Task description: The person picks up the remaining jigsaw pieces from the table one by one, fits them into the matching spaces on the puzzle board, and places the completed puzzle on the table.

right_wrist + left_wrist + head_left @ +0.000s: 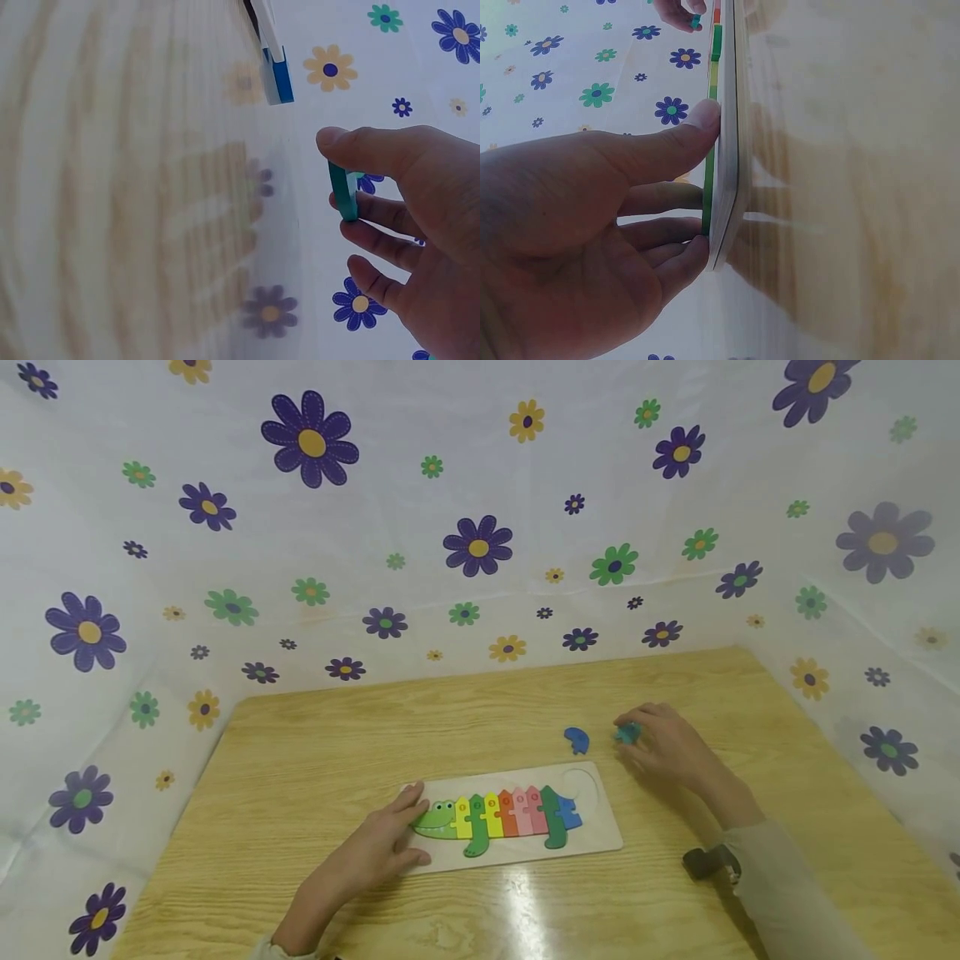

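A wooden crocodile puzzle board (517, 857) lies on the table with colourful numbered pieces set in it. At its right end a round recess (582, 783) is bare. My left hand (381, 842) rests on the board's left end by the green head piece (437, 820), its thumb (682, 142) touching the near side. My right hand (671, 747) pinches a teal puzzle piece (343, 191) between thumb and fingers, raised slightly off the table beyond the board's right end. Left of it lies a loose blue puzzle piece (577, 740).
The wood-grain table (360, 727) is enclosed by white flower-print cloth (405, 502) at the back and both sides. A dark strapped device (703, 862) sits at the right wrist.
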The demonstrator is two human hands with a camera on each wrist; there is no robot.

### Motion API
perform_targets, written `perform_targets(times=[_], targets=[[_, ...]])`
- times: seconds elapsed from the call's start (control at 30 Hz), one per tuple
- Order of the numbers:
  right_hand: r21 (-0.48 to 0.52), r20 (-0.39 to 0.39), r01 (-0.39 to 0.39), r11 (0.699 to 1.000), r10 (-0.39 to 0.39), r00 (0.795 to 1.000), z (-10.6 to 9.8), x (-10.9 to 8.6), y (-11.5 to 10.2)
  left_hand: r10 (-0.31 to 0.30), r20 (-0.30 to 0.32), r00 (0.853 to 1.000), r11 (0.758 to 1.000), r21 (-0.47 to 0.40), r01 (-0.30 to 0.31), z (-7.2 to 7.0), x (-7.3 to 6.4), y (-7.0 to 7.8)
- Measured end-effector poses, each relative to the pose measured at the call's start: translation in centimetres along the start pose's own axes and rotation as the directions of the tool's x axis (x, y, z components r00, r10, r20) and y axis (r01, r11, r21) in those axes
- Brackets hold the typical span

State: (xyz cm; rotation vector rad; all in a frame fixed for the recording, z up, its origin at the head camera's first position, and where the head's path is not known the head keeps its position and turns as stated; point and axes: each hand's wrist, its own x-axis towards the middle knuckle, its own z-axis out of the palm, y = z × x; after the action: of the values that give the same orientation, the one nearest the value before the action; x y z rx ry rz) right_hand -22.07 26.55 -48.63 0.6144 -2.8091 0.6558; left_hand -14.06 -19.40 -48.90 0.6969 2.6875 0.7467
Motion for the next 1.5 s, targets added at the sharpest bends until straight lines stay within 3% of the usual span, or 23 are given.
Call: perform_targets(times=[0.33, 1.03, 1.5], targets=[[-0.009, 0.018, -0.035, 0.999, 0.035, 0.999, -0.3, -0.2, -0.6, 0.003, -0.001, 1.000, 1.000, 0.007, -0.003, 0.2, 0.1, 0.0], [0.027, 0.001, -0.035, 0.999, 0.035, 0.999, -1.5, -0.3, -1.2, -0.021, -0.010, 1.000, 1.000, -0.006, 0.021, 0.1, -0.1, 0.2], [0.042, -0.018, 0.001, 0.999, 0.000, 1.000, -1.7, -0.5, -1.5, -0.017, -0.013, 1.000, 1.000, -0.010, 0.017, 0.1, 0.0, 0.3]])
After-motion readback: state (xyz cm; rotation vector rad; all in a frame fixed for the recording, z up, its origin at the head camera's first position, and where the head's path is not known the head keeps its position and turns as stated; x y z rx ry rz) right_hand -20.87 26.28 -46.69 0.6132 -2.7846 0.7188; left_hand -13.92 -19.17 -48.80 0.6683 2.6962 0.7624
